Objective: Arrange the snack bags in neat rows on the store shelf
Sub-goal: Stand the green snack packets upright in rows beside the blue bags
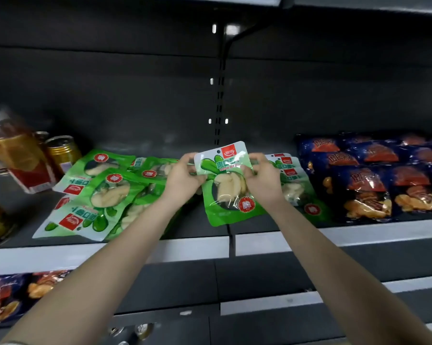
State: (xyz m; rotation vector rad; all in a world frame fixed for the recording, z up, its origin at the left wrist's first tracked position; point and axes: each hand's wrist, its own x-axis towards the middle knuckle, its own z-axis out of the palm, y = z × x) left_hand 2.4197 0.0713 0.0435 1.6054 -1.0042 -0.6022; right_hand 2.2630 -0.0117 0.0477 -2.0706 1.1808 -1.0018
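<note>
The stack of green bags point(298, 188) behind the right hand point(262, 179) is partly hidden, and the print on the packs is too blurred to read. The left hand point(185, 174) and right hand each pinch a side edge of one green snack bag point(225, 192). It hangs tilted between them, above the shelf point(197, 247).

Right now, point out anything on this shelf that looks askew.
The green bags on the left lie in a skewed, overlapping heap, several turned sideways, unlike the dark blue bags set in rows at the right. The left hand and right hand hold a single green bag.
</note>
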